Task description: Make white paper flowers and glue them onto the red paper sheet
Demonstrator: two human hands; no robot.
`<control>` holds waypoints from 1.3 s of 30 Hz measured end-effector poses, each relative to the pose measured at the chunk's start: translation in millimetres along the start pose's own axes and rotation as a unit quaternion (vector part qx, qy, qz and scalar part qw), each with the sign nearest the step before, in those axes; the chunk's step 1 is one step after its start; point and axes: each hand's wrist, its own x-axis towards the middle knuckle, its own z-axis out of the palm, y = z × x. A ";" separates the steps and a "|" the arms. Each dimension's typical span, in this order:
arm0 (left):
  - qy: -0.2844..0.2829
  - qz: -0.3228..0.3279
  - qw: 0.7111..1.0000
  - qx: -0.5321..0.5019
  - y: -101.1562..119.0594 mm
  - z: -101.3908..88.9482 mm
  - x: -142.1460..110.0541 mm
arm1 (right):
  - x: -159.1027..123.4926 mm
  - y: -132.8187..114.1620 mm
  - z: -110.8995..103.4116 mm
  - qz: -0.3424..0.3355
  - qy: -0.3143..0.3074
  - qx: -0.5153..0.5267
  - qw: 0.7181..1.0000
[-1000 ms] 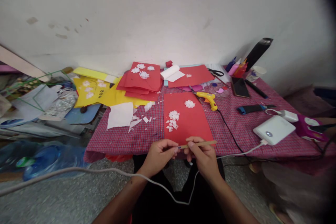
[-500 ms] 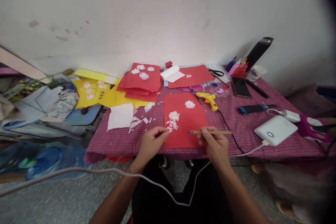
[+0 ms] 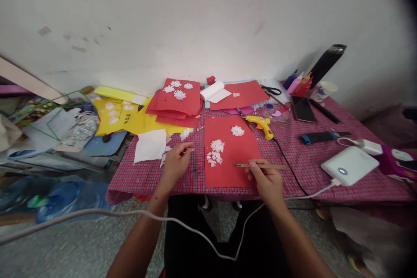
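Note:
My right hand (image 3: 267,179) holds a thin, wooden-handled paintbrush (image 3: 272,166) almost level, its dark tip over a red paper sheet (image 3: 239,150). On that sheet lie a round white paper flower (image 3: 237,130) and a larger cluster of white paper petals (image 3: 215,153) at the left. My left hand (image 3: 177,163) is left of the sheet, over the checked cloth. Its thumb and fingers are pinched together, with a small white paper scrap (image 3: 193,150) showing at the fingertips. Beside it are torn white pieces and a white paper square (image 3: 150,146).
A yellow glue gun (image 3: 262,125) lies behind the red sheet. Red sheets with white flowers (image 3: 178,94) are stacked at the back. A utility knife (image 3: 317,138), phone (image 3: 303,108) and white power bank (image 3: 350,165) sit right. A pale cable (image 3: 195,228) crosses before me.
My left hand has moved left and slightly away from me, off the petal cluster to the scraps beside the sheet. My right hand keeps the paintbrush nearly still. The view has shifted slightly.

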 end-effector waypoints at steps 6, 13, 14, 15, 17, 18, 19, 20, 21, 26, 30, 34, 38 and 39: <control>0.006 -0.019 0.989 0.146 -30.2 -28.5 41.3 | 0.6 -0.1 2.1 -0.006 -0.024 -0.029 0.999; -0.050 0.091 0.959 0.265 -23.5 -5.3 73.3 | 1.0 -0.7 4.1 -0.011 -0.028 -0.059 0.998; -0.053 0.098 0.955 0.276 -21.2 -0.3 76.5 | 1.1 -0.1 3.6 -0.013 -0.029 -0.057 0.998; -0.054 0.100 0.952 0.286 -19.3 4.3 79.7 | 1.3 0.5 3.1 -0.014 -0.031 -0.056 0.998; -0.047 0.084 0.951 0.294 -16.7 11.5 85.9 | 1.6 1.2 2.2 -0.018 -0.036 -0.056 0.998; -0.042 0.073 0.953 0.292 -16.0 13.6 88.8 | 1.8 1.2 1.9 -0.021 -0.039 -0.056 0.997; -0.037 0.064 0.955 0.286 -15.6 14.6 91.3 | 1.8 1.1 1.8 -0.023 -0.040 -0.055 0.997; -0.033 0.057 0.958 0.279 -15.3 14.5 93.2 | 1.7 0.7 1.7 -0.025 -0.041 -0.054 0.997; -0.029 0.055 0.959 0.277 -15.0 13.2 93.9 | 1.6 0.4 1.7 -0.027 -0.041 -0.052 0.997; 0.033 -0.005 0.999 0.043 -6.0 -1.9 72.5 | -0.1 3.4 2.4 -0.027 -0.029 -0.052 0.998; 0.011 -0.119 0.942 -0.314 11.5 -6.8 29.1 | -2.8 5.1 4.0 -0.052 0.005 -0.046 0.998; -0.045 -0.216 0.852 -0.474 29.6 3.2 -13.9 | -16.3 -11.1 9.7 -0.095 0.021 -0.079 0.992; -0.049 -0.249 0.831 -0.496 41.0 19.9 -41.9 | -39.3 -34.3 22.2 -0.122 -0.065 -0.043 0.989; -0.049 -0.246 0.834 -0.491 42.7 23.7 -46.4 | -44.1 -37.8 25.9 -0.126 -0.087 -0.033 0.988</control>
